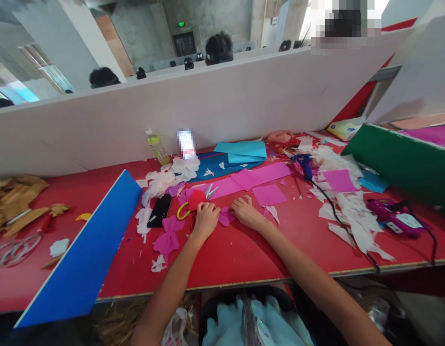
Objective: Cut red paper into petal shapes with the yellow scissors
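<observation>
Both my hands rest on the red table (244, 250) around a small magenta felt piece (225, 217). My left hand (206, 218) is curled closed, its fingers pinching the piece's left edge. My right hand (247, 211) lies on the piece's right side with fingers pressed down on it. Just behind my left hand lies a red felt shape (197, 198) and scissors (209, 192) with a yellow handle (181, 213). A magenta felt bow (168, 236) lies to the left, beside a black phone (159, 210).
Magenta sheets (258, 185), blue sheets (240, 153) and white scraps (348, 211) cover the table. A blue glue gun (305, 166) and a purple glue gun (391, 217) trail cords on the right. A blue board (88, 245) leans left, a green board (399, 163) right. A bottle (157, 146) stands by the white partition (208, 101).
</observation>
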Demonstrator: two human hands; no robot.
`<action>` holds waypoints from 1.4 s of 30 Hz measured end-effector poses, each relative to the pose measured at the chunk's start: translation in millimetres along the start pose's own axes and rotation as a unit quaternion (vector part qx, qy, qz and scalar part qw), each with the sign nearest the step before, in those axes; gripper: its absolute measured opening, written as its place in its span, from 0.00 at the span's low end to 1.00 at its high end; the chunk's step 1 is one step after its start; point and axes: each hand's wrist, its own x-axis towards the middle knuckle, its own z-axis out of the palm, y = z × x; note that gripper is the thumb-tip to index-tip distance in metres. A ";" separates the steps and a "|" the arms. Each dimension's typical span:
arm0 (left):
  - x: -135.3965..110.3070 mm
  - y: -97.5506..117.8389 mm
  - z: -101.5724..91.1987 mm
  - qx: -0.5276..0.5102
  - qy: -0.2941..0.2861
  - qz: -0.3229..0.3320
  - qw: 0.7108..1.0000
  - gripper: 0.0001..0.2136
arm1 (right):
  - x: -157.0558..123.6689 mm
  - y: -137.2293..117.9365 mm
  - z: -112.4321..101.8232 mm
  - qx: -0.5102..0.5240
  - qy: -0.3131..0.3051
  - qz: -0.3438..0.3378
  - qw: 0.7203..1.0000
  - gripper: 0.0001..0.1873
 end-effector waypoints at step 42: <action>-6.0 16.4 -0.9 0.006 0.039 -0.059 0.997 0.05 | -5.6 -24.6 4.3 -0.012 0.026 0.039 0.999 0.06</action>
